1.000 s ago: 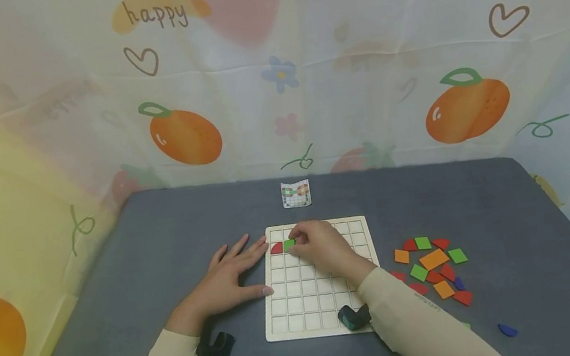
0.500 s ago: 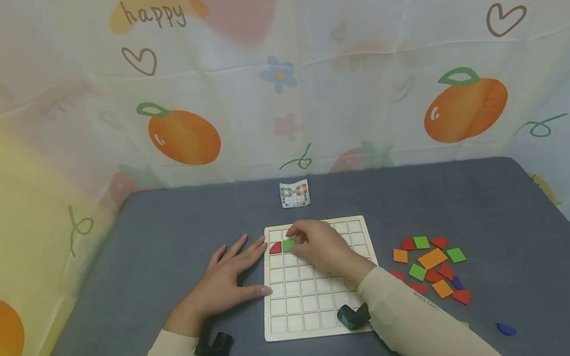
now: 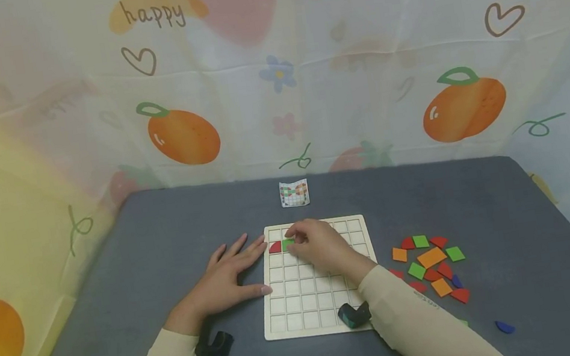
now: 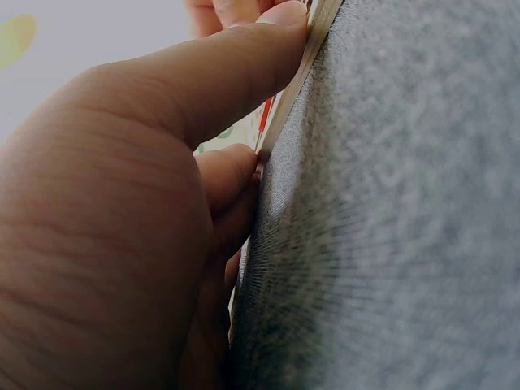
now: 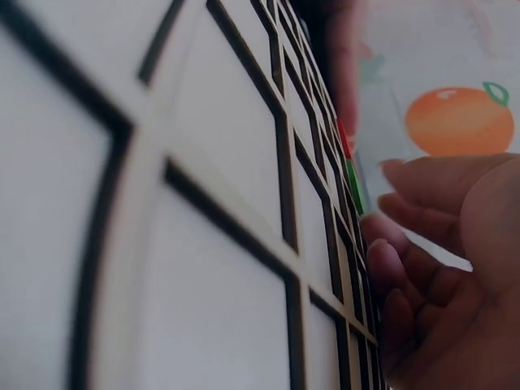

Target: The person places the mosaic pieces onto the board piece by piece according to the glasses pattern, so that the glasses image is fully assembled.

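Note:
A pale wooden grid board [image 3: 294, 304] lies on the grey table. My left hand [image 3: 224, 287] rests at its left edge, fingers spread, with the thumb [image 4: 276, 41] touching the board's side in the left wrist view. One red quarter-round piece [image 3: 275, 247] sits in a cell near the upper left, with a green square [image 3: 286, 245] beside it. Over that green square is my right hand [image 3: 322, 249], its fingers loosely bent. In the right wrist view its thumb and index fingertip stand apart, off the green square [image 5: 355, 187], and nothing shows between them. Lower fingertips reach the grid.
Right of the board lie loose pieces: red quarter-rounds [image 3: 461, 295], green squares [image 3: 455, 254], orange squares [image 3: 441, 287], an orange rectangle [image 3: 432, 257] and a blue half-round [image 3: 505, 327]. Behind the board lies a small printed pattern card [image 3: 294, 193]. A fruit-print curtain [image 3: 357, 70] hangs behind.
Both hands keep nearly the same place and pose. The head view shifts very slightly; the pieces stay where they were.

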The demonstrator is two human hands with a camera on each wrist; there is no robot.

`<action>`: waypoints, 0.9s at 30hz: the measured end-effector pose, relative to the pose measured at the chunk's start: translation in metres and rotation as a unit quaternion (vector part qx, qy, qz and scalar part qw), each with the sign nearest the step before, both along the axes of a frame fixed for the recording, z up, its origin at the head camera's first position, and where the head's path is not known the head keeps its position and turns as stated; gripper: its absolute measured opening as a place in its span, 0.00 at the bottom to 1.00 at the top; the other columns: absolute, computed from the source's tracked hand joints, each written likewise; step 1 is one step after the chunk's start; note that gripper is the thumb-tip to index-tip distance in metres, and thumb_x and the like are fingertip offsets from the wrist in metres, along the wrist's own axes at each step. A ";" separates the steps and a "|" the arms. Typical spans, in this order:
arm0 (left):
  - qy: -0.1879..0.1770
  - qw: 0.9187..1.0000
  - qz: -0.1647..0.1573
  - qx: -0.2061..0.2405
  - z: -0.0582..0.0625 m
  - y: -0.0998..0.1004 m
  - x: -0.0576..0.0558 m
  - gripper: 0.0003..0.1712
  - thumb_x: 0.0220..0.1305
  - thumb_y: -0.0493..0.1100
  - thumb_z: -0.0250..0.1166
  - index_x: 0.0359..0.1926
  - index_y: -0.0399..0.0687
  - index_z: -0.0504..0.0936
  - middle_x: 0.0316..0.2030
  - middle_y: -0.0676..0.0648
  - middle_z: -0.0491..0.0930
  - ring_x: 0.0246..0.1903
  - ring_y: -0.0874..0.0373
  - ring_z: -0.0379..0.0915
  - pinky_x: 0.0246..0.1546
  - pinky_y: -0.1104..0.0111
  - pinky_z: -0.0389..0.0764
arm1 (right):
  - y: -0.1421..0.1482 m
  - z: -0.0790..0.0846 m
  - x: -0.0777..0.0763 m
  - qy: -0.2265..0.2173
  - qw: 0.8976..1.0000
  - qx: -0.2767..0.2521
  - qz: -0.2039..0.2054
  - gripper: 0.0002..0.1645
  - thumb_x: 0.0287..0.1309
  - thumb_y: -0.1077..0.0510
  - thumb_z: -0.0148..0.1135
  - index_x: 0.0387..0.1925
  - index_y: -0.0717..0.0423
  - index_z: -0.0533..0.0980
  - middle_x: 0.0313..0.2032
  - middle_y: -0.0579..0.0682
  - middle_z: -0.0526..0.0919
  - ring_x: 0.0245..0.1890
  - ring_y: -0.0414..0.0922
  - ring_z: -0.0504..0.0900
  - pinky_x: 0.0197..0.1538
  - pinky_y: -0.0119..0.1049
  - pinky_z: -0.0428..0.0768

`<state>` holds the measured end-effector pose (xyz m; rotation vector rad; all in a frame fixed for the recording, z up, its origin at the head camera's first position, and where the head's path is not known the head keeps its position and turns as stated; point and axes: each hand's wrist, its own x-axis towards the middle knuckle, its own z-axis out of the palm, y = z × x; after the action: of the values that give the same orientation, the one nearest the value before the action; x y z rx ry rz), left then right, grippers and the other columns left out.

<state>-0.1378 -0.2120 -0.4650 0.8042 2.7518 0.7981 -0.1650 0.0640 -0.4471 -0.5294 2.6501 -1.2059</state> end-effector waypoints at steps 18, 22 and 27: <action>0.001 1.000 0.002 -0.004 0.000 0.001 0.000 0.57 0.65 0.72 0.74 0.86 0.57 0.63 0.84 0.54 0.57 0.84 0.42 0.40 0.76 0.32 0.34 | 0.032 0.016 0.016 -0.051 0.989 -0.136 -0.011 0.25 0.80 0.41 0.64 0.65 0.52 0.82 0.52 0.47 0.86 0.49 0.47 0.84 0.53 0.52 0.82; 0.001 1.000 0.001 -0.003 0.000 0.000 0.000 0.57 0.65 0.72 0.74 0.86 0.57 0.62 0.84 0.54 0.57 0.84 0.42 0.40 0.76 0.32 0.34 | 0.040 0.018 0.018 -0.067 0.982 -0.174 -0.002 0.29 0.83 0.41 0.60 0.68 0.58 0.79 0.56 0.55 0.86 0.53 0.52 0.86 0.58 0.56 0.82; 0.002 1.000 0.000 -0.005 0.001 0.000 0.000 0.58 0.65 0.72 0.74 0.86 0.57 0.62 0.84 0.53 0.58 0.85 0.42 0.40 0.76 0.32 0.34 | 0.048 0.022 0.024 -0.074 0.975 -0.208 0.000 0.30 0.86 0.41 0.54 0.68 0.61 0.78 0.51 0.55 0.84 0.51 0.56 0.86 0.58 0.58 0.81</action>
<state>-0.1375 -0.2119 -0.4642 0.8042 2.7568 0.7845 -0.1413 0.1118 -0.4249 -0.4767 2.2770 -1.7394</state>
